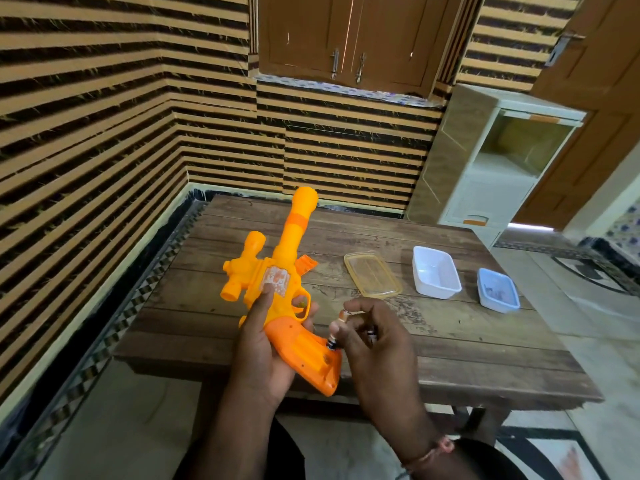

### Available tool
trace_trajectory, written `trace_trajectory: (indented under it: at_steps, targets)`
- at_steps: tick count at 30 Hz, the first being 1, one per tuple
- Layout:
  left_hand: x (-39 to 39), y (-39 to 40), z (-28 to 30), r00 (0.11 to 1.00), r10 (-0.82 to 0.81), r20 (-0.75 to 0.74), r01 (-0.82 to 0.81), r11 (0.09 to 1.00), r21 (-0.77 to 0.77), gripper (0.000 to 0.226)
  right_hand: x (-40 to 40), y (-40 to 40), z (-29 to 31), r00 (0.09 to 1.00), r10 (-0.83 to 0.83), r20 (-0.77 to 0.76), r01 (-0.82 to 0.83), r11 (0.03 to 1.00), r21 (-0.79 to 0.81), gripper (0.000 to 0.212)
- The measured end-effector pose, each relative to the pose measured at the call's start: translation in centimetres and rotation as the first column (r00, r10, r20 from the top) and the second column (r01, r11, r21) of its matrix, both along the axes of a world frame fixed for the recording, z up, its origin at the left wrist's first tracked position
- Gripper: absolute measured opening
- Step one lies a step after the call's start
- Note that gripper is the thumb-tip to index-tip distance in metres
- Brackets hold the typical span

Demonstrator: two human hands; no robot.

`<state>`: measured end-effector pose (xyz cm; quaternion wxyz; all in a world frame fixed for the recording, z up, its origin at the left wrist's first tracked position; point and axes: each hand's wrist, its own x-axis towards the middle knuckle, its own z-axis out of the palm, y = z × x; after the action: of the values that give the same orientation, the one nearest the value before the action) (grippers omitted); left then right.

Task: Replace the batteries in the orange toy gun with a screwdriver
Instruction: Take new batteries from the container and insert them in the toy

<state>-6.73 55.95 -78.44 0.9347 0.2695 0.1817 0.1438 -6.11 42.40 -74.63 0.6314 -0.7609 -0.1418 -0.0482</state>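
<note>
A left hand (265,344) grips the orange plastic toy gun (277,289) while right hand (372,336) fingers pinch a small cylindrical battery (333,341) at the open grip; cover refitting and screwing seemingly remain

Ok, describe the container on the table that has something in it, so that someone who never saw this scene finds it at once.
Start at the wooden table and follow the row of three shallow containers along its far right part. The one meant is the blue-rimmed tub at the right end, near the table's edge. Unlike the empty white tub and the flat clear lid beside it, it holds small dark items.
</note>
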Motion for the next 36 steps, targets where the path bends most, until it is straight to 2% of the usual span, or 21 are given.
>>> trace_trajectory:
  at_steps: [1,3,5,7,9,12,18,24,32,34,35,36]
  targets:
    - [0.0,-0.1,-0.1,1.000,-0.012,-0.014,0.012,1.000,-0.001,0.067,0.0,0.1,-0.2,0.999,0.025,0.028,-0.024,0.999,-0.045,0.028]
    - [-0.1,-0.2,0.0,0.997,-0.080,-0.005,0.080,0.997,-0.001,0.062,0.0,0.0,-0.9,0.981,0.089,0.173,-0.047,0.972,-0.230,0.019]
    - [-0.1,-0.2,0.2,0.988,-0.150,0.042,0.151,0.989,-0.011,0.043,-0.1,0.0,-1.2,0.936,0.186,0.299,-0.046,0.907,-0.419,0.013]
    - [-0.1,-0.2,0.5,0.981,-0.188,0.055,0.190,0.981,-0.036,0.037,0.0,0.1,-1.5,0.877,0.249,0.411,0.014,0.842,-0.539,0.017]
    - [0.0,0.0,0.1,0.974,-0.216,0.072,0.218,0.975,-0.030,0.043,0.1,0.3,-1.7,0.805,0.299,0.513,0.109,0.775,-0.622,0.017]
    - [0.3,0.4,-0.9,0.968,-0.244,0.050,0.244,0.970,0.003,0.057,0.5,0.2,-2.1,0.786,0.376,0.490,0.081,0.724,-0.686,0.023]
    - [0.1,0.0,-1.1,0.953,-0.302,0.009,0.302,0.953,0.004,0.046,0.2,-0.8,-3.1,0.714,0.432,0.550,0.211,0.616,-0.759,0.034]
    - [0.0,-0.7,-1.0,0.950,-0.307,-0.059,0.306,0.952,-0.020,0.049,-0.1,-2.0,-3.6,0.745,0.488,0.455,0.130,0.562,-0.817,0.039]
    - [-0.3,-0.6,0.0,0.949,-0.312,-0.049,0.311,0.950,-0.013,0.045,0.2,-1.8,-3.4,0.751,0.504,0.426,0.070,0.580,-0.811,0.032]
    - [-0.2,-0.4,0.0,0.959,-0.280,-0.054,0.280,0.960,-0.009,0.047,0.4,-1.6,-3.3,0.747,0.492,0.447,0.005,0.668,-0.744,0.026]
    - [-0.2,-0.3,0.0,0.969,-0.239,-0.058,0.239,0.971,-0.002,0.048,0.3,-1.5,-2.9,0.787,0.453,0.418,-0.091,0.757,-0.647,0.020]
    - [-0.2,-0.3,0.0,0.981,-0.187,-0.061,0.188,0.982,0.013,0.050,0.3,-1.4,-2.3,0.862,0.359,0.357,-0.159,0.861,-0.483,0.015]
